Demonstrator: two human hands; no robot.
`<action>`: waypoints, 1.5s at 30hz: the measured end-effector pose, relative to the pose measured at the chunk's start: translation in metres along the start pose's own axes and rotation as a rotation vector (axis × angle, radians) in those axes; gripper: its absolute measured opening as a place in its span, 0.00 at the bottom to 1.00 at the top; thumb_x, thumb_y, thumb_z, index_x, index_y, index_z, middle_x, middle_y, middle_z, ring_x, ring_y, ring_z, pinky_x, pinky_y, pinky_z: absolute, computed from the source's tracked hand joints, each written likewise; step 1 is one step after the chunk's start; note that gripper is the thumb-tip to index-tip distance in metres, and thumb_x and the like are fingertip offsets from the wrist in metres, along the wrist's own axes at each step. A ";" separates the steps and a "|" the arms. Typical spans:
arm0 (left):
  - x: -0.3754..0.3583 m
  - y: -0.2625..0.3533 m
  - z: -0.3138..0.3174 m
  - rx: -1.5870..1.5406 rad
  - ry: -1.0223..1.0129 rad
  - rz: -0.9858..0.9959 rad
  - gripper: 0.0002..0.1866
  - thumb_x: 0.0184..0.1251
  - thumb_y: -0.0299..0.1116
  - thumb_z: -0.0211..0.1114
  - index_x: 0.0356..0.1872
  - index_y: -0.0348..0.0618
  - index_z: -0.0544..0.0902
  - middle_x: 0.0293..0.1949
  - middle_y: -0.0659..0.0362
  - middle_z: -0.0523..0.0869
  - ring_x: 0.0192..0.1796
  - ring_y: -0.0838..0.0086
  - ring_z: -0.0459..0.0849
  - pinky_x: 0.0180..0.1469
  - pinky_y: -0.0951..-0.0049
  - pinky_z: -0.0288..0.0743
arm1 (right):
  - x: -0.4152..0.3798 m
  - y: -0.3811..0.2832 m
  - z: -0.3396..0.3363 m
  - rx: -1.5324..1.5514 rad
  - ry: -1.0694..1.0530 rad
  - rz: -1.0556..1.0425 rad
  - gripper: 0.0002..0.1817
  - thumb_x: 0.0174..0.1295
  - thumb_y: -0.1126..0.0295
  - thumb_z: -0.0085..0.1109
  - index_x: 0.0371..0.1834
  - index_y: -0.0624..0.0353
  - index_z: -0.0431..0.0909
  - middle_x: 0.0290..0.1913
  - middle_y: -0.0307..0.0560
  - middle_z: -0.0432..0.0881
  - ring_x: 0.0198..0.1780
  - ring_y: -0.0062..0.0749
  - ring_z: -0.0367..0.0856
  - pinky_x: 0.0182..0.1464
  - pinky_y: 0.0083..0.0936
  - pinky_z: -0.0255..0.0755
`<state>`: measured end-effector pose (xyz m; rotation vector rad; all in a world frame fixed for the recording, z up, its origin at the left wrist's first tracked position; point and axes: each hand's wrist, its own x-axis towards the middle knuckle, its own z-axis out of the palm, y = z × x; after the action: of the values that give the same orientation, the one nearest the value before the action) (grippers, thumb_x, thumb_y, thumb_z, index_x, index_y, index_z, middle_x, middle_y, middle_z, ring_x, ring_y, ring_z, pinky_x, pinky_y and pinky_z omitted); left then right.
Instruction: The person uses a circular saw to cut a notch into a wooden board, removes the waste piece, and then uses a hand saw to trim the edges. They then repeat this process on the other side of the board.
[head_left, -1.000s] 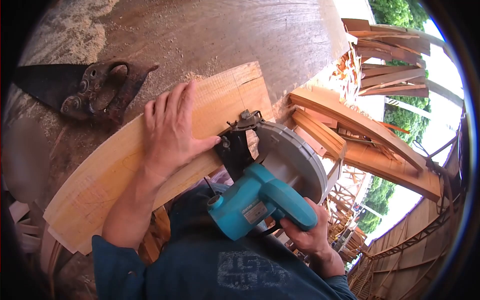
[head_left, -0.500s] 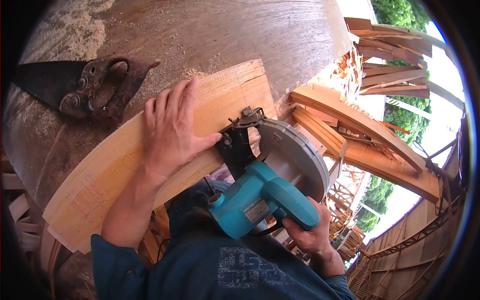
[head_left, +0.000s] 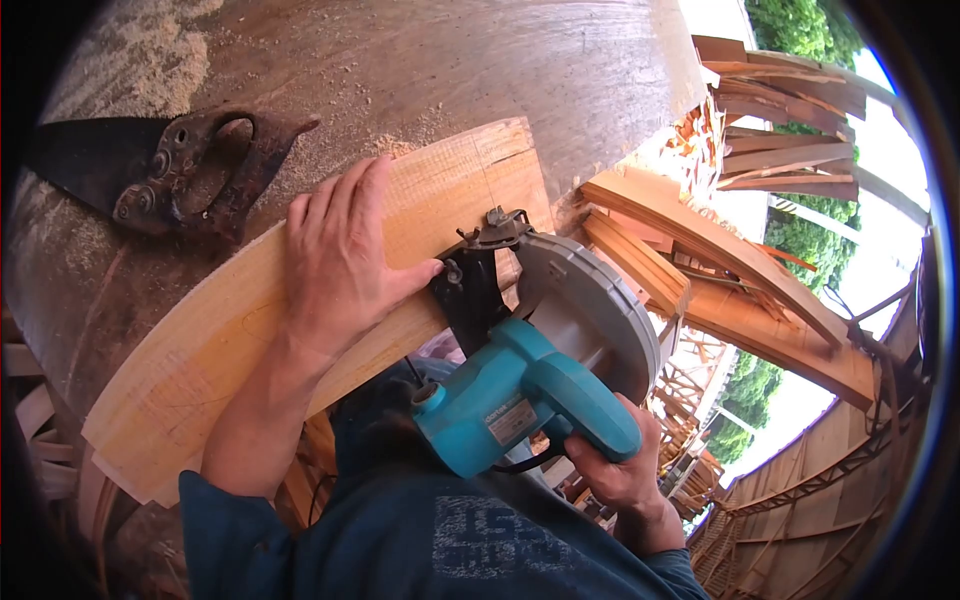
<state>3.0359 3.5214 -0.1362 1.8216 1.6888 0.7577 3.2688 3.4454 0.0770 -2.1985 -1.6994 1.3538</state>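
A curved, light wooden board (head_left: pixel 235 310) lies on the brown work surface (head_left: pixel 480 60). My left hand (head_left: pixel 338 262) rests palm down across it, fingers laid toward its far edge, thumb apart and close to the saw's black base. In my right hand (head_left: pixel 620 455) is the rear handle of a teal circular saw (head_left: pixel 500 400), fingers wrapped round it. The saw's base sits at the board's near edge, toward its right end, close to a thin line drawn across the wood. The grey guard hides much of the blade.
An old handsaw (head_left: pixel 190 175) with a dark blade lies beyond the board's left part. Sawdust (head_left: pixel 150 70) is scattered on the surface. To the right are curved timbers (head_left: pixel 720 260) and stacked wood offcuts (head_left: pixel 790 160). A cord runs from the saw near my shirt.
The circular saw has shifted very slightly left in view, and the board a little too. Both hands keep the same hold.
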 end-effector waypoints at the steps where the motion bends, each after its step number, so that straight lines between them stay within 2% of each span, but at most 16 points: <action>1: 0.000 -0.001 0.000 -0.001 0.006 0.001 0.55 0.42 0.49 0.84 0.72 0.38 0.67 0.66 0.50 0.76 0.68 0.58 0.73 0.70 0.57 0.61 | 0.001 -0.001 0.000 -0.003 0.003 0.000 0.15 0.52 0.71 0.74 0.40 0.65 0.82 0.29 0.49 0.86 0.29 0.31 0.86 0.34 0.26 0.77; 11: 0.004 -0.003 -0.002 -0.055 0.019 -0.012 0.49 0.43 0.47 0.84 0.68 0.39 0.71 0.62 0.51 0.80 0.64 0.58 0.78 0.66 0.58 0.67 | 0.006 -0.006 0.001 -0.034 0.013 -0.021 0.15 0.52 0.70 0.74 0.39 0.65 0.82 0.27 0.49 0.85 0.27 0.35 0.85 0.33 0.27 0.76; 16: 0.007 -0.004 -0.007 -0.053 0.012 -0.029 0.45 0.45 0.45 0.83 0.66 0.39 0.73 0.60 0.51 0.82 0.61 0.58 0.80 0.63 0.59 0.70 | 0.009 -0.010 0.001 0.005 0.012 0.001 0.14 0.52 0.70 0.74 0.38 0.64 0.81 0.27 0.48 0.84 0.26 0.33 0.84 0.31 0.27 0.75; 20: 0.010 -0.004 -0.009 -0.120 0.013 -0.059 0.43 0.44 0.45 0.83 0.63 0.38 0.76 0.58 0.50 0.84 0.60 0.56 0.83 0.62 0.57 0.71 | 0.011 -0.006 0.003 0.025 0.020 -0.006 0.14 0.53 0.69 0.74 0.37 0.65 0.81 0.27 0.47 0.84 0.27 0.31 0.84 0.31 0.27 0.75; 22: 0.010 -0.004 -0.010 -0.116 0.020 -0.046 0.41 0.46 0.44 0.82 0.63 0.40 0.76 0.57 0.52 0.84 0.58 0.58 0.83 0.60 0.59 0.72 | 0.012 -0.011 0.002 0.026 0.017 0.007 0.14 0.53 0.69 0.73 0.38 0.65 0.81 0.27 0.47 0.84 0.27 0.31 0.84 0.31 0.27 0.75; 28: 0.012 -0.007 -0.011 -0.170 0.020 -0.091 0.38 0.45 0.44 0.83 0.60 0.41 0.80 0.55 0.50 0.87 0.56 0.55 0.85 0.59 0.57 0.74 | 0.017 -0.016 0.004 0.034 0.027 -0.015 0.15 0.54 0.69 0.73 0.41 0.65 0.83 0.27 0.47 0.84 0.27 0.31 0.84 0.31 0.27 0.75; 34: 0.014 -0.010 -0.011 -0.181 0.024 -0.103 0.35 0.47 0.44 0.82 0.58 0.42 0.82 0.55 0.51 0.87 0.54 0.56 0.86 0.56 0.58 0.76 | 0.022 -0.024 0.005 0.040 0.035 -0.009 0.15 0.54 0.69 0.73 0.41 0.64 0.83 0.28 0.47 0.84 0.28 0.32 0.85 0.32 0.27 0.75; 37: 0.014 -0.010 -0.014 -0.180 0.027 -0.108 0.32 0.52 0.44 0.79 0.58 0.42 0.82 0.54 0.55 0.86 0.52 0.59 0.86 0.55 0.59 0.76 | 0.026 -0.027 0.003 0.001 0.033 -0.034 0.15 0.54 0.68 0.73 0.41 0.64 0.83 0.28 0.48 0.85 0.28 0.33 0.85 0.32 0.27 0.75; 41: 0.015 -0.012 -0.018 -0.210 -0.002 -0.120 0.31 0.53 0.44 0.78 0.58 0.42 0.83 0.53 0.56 0.85 0.51 0.58 0.86 0.56 0.59 0.76 | 0.028 -0.029 0.005 0.008 0.049 -0.044 0.15 0.54 0.68 0.73 0.42 0.64 0.83 0.28 0.49 0.85 0.28 0.35 0.85 0.32 0.27 0.76; 45: 0.017 -0.012 -0.020 -0.244 -0.033 -0.162 0.29 0.53 0.41 0.78 0.57 0.44 0.84 0.52 0.55 0.86 0.51 0.57 0.87 0.55 0.59 0.78 | 0.030 -0.032 0.004 0.012 0.041 -0.036 0.16 0.54 0.68 0.73 0.43 0.64 0.83 0.29 0.48 0.85 0.28 0.33 0.84 0.33 0.27 0.75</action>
<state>3.0137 3.5392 -0.1300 1.5051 1.6213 0.8199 3.2422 3.4809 0.0733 -2.1629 -1.7034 1.2979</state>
